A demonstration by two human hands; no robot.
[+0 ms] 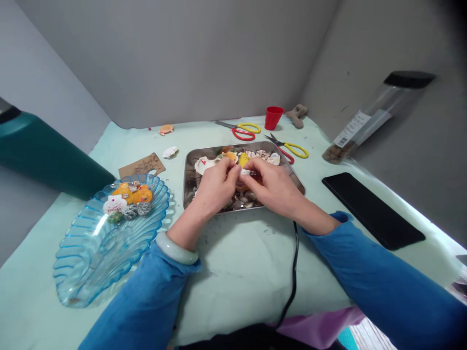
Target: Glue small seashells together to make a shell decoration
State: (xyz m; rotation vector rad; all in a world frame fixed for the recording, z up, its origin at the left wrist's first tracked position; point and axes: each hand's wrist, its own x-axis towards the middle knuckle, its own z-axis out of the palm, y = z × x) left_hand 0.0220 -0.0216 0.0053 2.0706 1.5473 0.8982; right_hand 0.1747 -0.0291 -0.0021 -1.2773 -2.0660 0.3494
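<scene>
A metal tray (188,182) full of shells stands at the middle of the table. Over it, my left hand (219,183) and my right hand (273,187) meet at the fingertips, both pinched closed. Between them shows a small white piece (245,172), which looks like a shell; both hands seem to touch it. Just behind the fingertips is a yellow shell (243,159). A larger white shell (203,165) with a red mark lies in the tray to the left of my left hand.
On the left are a blue glass dish (109,243) with shells, a brown card (142,166) and a green bottle (51,155). Scissors (245,131) and a red cup (273,118) stand behind. At right: a black phone-like slab (372,209), a clear jar (368,121). A black cable (295,272) runs in front.
</scene>
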